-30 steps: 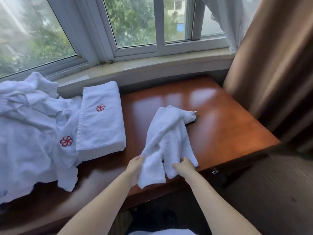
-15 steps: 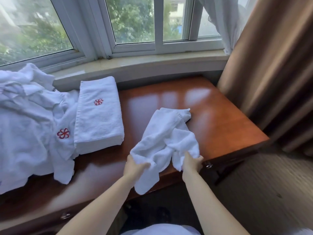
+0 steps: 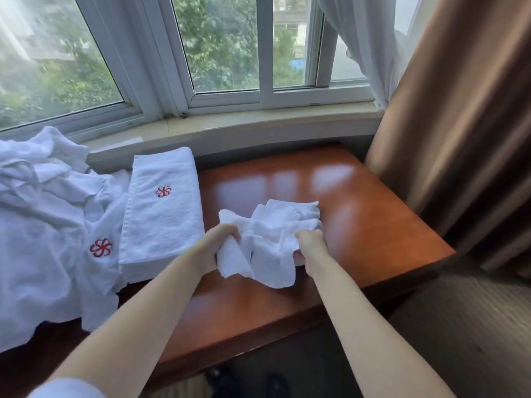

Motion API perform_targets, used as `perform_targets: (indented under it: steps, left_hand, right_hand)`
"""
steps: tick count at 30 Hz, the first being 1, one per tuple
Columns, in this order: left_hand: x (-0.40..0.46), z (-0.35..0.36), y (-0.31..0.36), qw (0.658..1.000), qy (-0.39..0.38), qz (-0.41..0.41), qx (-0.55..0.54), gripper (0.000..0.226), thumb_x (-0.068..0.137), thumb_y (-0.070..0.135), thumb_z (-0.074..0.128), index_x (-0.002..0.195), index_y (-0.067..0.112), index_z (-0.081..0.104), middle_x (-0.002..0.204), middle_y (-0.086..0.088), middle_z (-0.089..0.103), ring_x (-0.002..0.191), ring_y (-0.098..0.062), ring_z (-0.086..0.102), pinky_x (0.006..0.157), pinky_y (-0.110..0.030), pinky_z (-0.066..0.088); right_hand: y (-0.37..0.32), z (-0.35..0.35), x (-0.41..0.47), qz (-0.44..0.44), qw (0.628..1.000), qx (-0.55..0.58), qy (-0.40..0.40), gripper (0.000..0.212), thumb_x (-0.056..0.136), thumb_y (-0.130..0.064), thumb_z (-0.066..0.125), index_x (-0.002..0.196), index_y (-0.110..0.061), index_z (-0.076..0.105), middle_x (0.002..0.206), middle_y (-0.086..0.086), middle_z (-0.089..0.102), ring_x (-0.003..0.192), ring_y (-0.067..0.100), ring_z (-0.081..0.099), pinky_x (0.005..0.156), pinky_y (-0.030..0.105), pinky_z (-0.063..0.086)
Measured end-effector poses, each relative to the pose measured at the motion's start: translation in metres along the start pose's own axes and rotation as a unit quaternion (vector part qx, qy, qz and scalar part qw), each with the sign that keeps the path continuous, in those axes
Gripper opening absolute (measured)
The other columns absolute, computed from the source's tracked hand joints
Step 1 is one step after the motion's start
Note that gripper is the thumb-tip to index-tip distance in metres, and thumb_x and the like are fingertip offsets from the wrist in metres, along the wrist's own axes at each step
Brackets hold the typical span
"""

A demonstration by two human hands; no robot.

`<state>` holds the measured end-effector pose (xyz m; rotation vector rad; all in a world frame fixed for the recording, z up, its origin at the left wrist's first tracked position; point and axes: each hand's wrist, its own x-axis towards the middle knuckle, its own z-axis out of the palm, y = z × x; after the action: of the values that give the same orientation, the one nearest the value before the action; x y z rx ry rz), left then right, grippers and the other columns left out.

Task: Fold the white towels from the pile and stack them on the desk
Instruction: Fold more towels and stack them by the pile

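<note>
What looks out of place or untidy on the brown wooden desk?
The small white towel, bunched in the left hand and right hand, is crumpled. The white towel pile sprawls unfolded beside the neat folded white towel.

I count two hands, the left hand [image 3: 220, 239] and right hand [image 3: 311, 243]; one small crumpled towel [image 3: 270, 239] between them; one folded towel stack [image 3: 163, 208], layers uncountable; one loose pile [image 3: 43, 225], number of towels unclear; two red flower emblems; one desk [image 3: 359, 225]; one brown curtain [image 3: 459, 124].
</note>
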<state>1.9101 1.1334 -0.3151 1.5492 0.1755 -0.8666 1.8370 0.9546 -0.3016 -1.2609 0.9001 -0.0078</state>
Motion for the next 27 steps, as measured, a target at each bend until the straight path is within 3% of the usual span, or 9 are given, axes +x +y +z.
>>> perform_targets:
  steps: [2, 5, 8, 13, 16, 19, 22, 24, 27]
  left_hand:
    - [0.001, 0.001, 0.030, 0.999, -0.037, 0.007, -0.017, 0.026, 0.073, 0.018, 0.060, 0.096, 0.006, 0.064, 0.075, -0.012, 0.071, 0.069, -0.024, 0.071, 0.060, -0.032, 0.056]
    - [0.003, 0.008, 0.050, 0.989, -0.123, 0.045, -0.072, 0.027, 0.082, 0.027, 0.057, 0.089, 0.009, 0.076, 0.083, -0.010, 0.072, 0.073, -0.020, 0.071, 0.061, -0.028, 0.056]
    - [0.007, 0.017, 0.051, 0.982, -0.139, 0.050, -0.116, 0.032, 0.086, 0.030, 0.048, 0.083, 0.014, 0.076, 0.076, -0.005, 0.068, 0.066, -0.015, 0.065, 0.062, -0.025, 0.049]
    - [0.013, 0.021, 0.026, 0.978, -0.124, 0.044, -0.161, 0.033, 0.077, 0.024, 0.046, 0.096, 0.007, 0.067, 0.081, -0.009, 0.066, 0.067, -0.019, 0.062, 0.059, -0.026, 0.051]
    - [0.012, 0.024, 0.006, 0.981, -0.141, 0.092, -0.099, 0.049, 0.080, 0.023, 0.041, 0.124, 0.019, 0.063, 0.106, -0.015, 0.067, 0.087, -0.026, 0.062, 0.071, -0.035, 0.047]
    - [0.011, 0.028, -0.022, 0.985, -0.064, 0.152, -0.053, 0.078, 0.065, 0.007, 0.049, 0.141, 0.026, 0.044, 0.122, -0.018, 0.063, 0.099, -0.032, 0.061, 0.080, -0.041, 0.046]
    - [0.000, 0.036, -0.055, 0.985, -0.059, 0.144, 0.076, 0.094, 0.061, 0.002, 0.061, 0.143, 0.039, 0.032, 0.125, -0.001, 0.057, 0.110, -0.017, 0.060, 0.081, -0.027, 0.052]
    - [-0.006, 0.048, -0.076, 0.975, -0.087, 0.135, 0.152, 0.085, 0.068, 0.011, 0.073, 0.137, 0.046, 0.037, 0.123, 0.014, 0.056, 0.110, -0.002, 0.056, 0.083, -0.021, 0.052]
    - [-0.005, 0.059, -0.088, 0.977, 0.067, 0.127, 0.155, 0.021, 0.083, 0.017, 0.065, 0.100, 0.028, 0.060, 0.094, 0.007, 0.064, 0.081, -0.010, 0.061, 0.078, -0.042, 0.058]
  right_hand:
    - [-0.020, 0.006, 0.008, -0.049, 0.998, -0.015, -0.026, 0.032, 0.093, -0.004, 0.045, 0.125, -0.003, 0.051, 0.100, 0.011, 0.051, 0.073, 0.021, 0.054, 0.066, 0.034, 0.053]
    - [-0.053, 0.022, 0.003, -0.124, 0.988, -0.059, -0.065, 0.018, 0.093, -0.006, 0.043, 0.090, -0.016, 0.058, 0.086, 0.002, 0.056, 0.084, 0.021, 0.057, 0.084, 0.037, 0.051]
    - [-0.046, 0.029, 0.005, -0.115, 0.975, -0.121, -0.147, 0.024, 0.094, -0.027, 0.053, 0.111, -0.014, 0.061, 0.103, 0.004, 0.065, 0.104, 0.023, 0.062, 0.097, 0.043, 0.049]
    - [-0.024, 0.025, 0.018, -0.047, 0.978, -0.134, -0.153, 0.070, 0.076, -0.036, 0.077, 0.134, -0.012, 0.045, 0.116, 0.009, 0.065, 0.105, 0.026, 0.064, 0.092, 0.045, 0.053]
    - [-0.011, 0.020, 0.023, -0.045, 0.985, -0.115, -0.123, 0.052, 0.075, -0.013, 0.075, 0.123, -0.012, 0.053, 0.107, 0.009, 0.068, 0.096, 0.026, 0.067, 0.084, 0.045, 0.057]
    - [-0.003, 0.016, 0.018, -0.044, 0.996, -0.041, -0.067, 0.039, 0.077, -0.003, 0.071, 0.113, -0.011, 0.058, 0.104, 0.009, 0.068, 0.087, 0.025, 0.066, 0.072, 0.035, 0.056]
    - [-0.006, 0.010, 0.014, -0.048, 0.996, 0.064, -0.030, 0.032, 0.080, -0.001, 0.068, 0.110, -0.009, 0.062, 0.091, 0.011, 0.066, 0.071, 0.023, 0.063, 0.057, 0.026, 0.048]
    - [-0.012, 0.007, 0.008, -0.037, 0.989, 0.137, -0.036, 0.034, 0.081, 0.001, 0.067, 0.113, -0.009, 0.061, 0.079, 0.007, 0.063, 0.058, 0.016, 0.061, 0.049, 0.022, 0.048]
    - [-0.020, 0.000, -0.004, -0.029, 0.977, 0.206, -0.042, 0.037, 0.080, 0.009, 0.064, 0.112, -0.009, 0.061, 0.071, 0.006, 0.058, 0.050, 0.014, 0.057, 0.046, 0.020, 0.047]
